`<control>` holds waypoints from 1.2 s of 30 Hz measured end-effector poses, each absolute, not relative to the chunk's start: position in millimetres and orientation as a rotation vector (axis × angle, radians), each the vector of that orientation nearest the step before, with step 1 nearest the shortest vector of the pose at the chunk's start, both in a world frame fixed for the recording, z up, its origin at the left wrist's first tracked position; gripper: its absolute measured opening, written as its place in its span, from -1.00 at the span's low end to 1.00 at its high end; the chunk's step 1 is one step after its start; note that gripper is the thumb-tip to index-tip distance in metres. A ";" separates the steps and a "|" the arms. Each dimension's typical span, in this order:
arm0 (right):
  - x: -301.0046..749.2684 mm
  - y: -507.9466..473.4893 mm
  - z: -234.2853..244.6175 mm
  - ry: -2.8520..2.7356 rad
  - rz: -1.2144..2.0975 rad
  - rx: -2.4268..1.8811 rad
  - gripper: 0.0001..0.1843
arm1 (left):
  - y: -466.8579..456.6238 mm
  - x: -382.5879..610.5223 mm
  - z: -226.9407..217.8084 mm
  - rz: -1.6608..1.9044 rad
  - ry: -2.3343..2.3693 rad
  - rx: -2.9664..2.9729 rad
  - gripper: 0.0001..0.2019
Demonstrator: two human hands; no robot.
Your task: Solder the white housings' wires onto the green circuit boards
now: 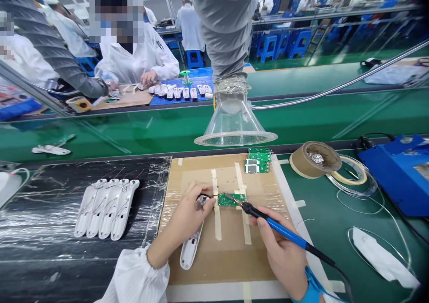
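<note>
My right hand (284,254) is wrapped round a blue-handled soldering iron (284,232), whose tip rests on a small green circuit board (230,199) lying on a cardboard mat (201,178). My left hand (189,216) pinches something thin, a wire or solder strand, against the board's left edge. A white plastic shell (188,251) lies on the mat partly under my left wrist.
A clear fume-extraction funnel (234,124) hangs above the mat. More green boards (258,161) lie at the mat's far edge. Several white shells (107,207) lie on black sheet at left. Tape roll (314,160), solder wire coil (355,178) and blue station (398,169) stand right. Other workers sit across the green belt.
</note>
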State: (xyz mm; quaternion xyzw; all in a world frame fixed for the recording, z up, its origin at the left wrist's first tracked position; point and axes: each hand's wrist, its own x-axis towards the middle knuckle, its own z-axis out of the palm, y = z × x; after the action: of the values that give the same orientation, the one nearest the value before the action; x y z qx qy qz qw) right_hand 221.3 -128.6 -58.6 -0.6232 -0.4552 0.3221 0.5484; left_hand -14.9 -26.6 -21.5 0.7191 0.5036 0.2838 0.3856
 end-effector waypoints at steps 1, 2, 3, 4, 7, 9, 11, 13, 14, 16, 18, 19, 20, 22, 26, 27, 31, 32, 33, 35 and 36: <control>221.2 -129.3 -59.5 -1.076 0.754 -1.482 -0.73 | -31.6 -19.9 -21.2 0.772 1.257 1.822 -0.77; 221.1 -129.8 -60.0 -1.075 0.746 -1.485 -0.73 | -36.9 -25.1 -20.2 0.812 1.241 1.827 -0.74; 221.2 -130.1 -60.2 -1.076 0.744 -1.488 -0.73 | -42.3 -30.0 -18.9 0.846 1.240 1.844 -0.73; 221.2 -130.3 -60.2 -1.078 0.749 -1.491 -0.73 | -47.5 -34.3 -17.5 0.878 1.250 1.867 -0.75; 221.0 -129.8 -59.0 -1.069 0.763 -1.480 -0.74 | -58.4 -41.3 -15.4 0.976 1.277 1.951 -0.81; 220.5 -129.2 -57.6 -1.066 0.768 -1.470 -0.75 | -60.6 -41.0 -16.6 1.028 1.259 2.019 -0.83; 220.2 -128.8 -56.0 -1.062 0.771 -1.460 -0.75 | -59.9 -38.5 -19.1 1.057 1.219 2.086 -0.81; 220.4 -128.2 -54.1 -1.047 0.768 -1.447 -0.76 | -58.1 -35.8 -21.6 1.071 1.170 2.144 -0.77; 220.8 -127.8 -53.1 -1.045 0.761 -1.438 -0.76 | -57.3 -34.8 -22.4 1.087 1.143 2.169 -0.76; 221.8 -126.6 -51.2 -1.069 0.746 -1.418 -0.78 | -56.3 -33.4 -23.4 1.130 1.095 2.202 -0.74; 222.1 -125.5 -49.8 -1.089 0.738 -1.405 -0.79 | -55.8 -32.9 -23.4 1.167 1.052 2.213 -0.72; 221.7 -125.2 -49.5 -1.085 0.739 -1.404 -0.79 | -55.5 -32.7 -23.2 1.171 1.040 2.203 -0.71; 221.0 -125.0 -49.4 -1.067 0.741 -1.403 -0.79 | -55.1 -32.4 -23.0 1.163 1.042 2.175 -0.71; 219.1 -125.3 -49.8 -1.016 0.768 -1.396 -0.77 | -53.8 -31.5 -22.7 1.131 1.084 2.062 -0.74; 216.5 -126.5 -50.9 -0.972 0.824 -1.388 -0.73 | -47.6 -27.5 -20.9 1.039 1.215 1.790 -0.84; 216.5 -126.6 -51.1 -0.976 0.824 -1.392 -0.73 | -45.4 -26.1 -19.8 1.011 1.232 1.760 -0.86; 218.5 -126.1 -51.3 -0.986 0.817 -1.385 -0.77 | -35.4 -20.4 -13.2 0.880 1.248 1.805 -0.83; 219.3 -125.8 -51.5 -0.989 0.820 -1.377 -0.77 | -33.2 -19.1 -11.4 0.846 1.250 1.841 -0.82; 220.3 -125.5 -51.7 -0.999 0.822 -1.368 -0.78 | -31.3 -17.8 -9.9 0.814 1.255 1.883 -0.81; 222.4 -124.9 -51.9 -1.035 0.813 -1.356 -0.78 | -29.1 -15.3 -7.9 0.749 1.272 1.980 -0.80; 223.2 -124.7 -51.9 -1.055 0.801 -1.354 -0.79 | -28.8 -13.9 -7.4 0.716 1.283 2.037 -0.79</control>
State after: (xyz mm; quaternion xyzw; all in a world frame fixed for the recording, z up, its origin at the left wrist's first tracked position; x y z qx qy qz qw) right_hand 223.2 -124.7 -51.9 -0.5804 -0.4519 0.3434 0.5839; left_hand -13.9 -28.8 -7.4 0.7710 0.4857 0.2711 0.3100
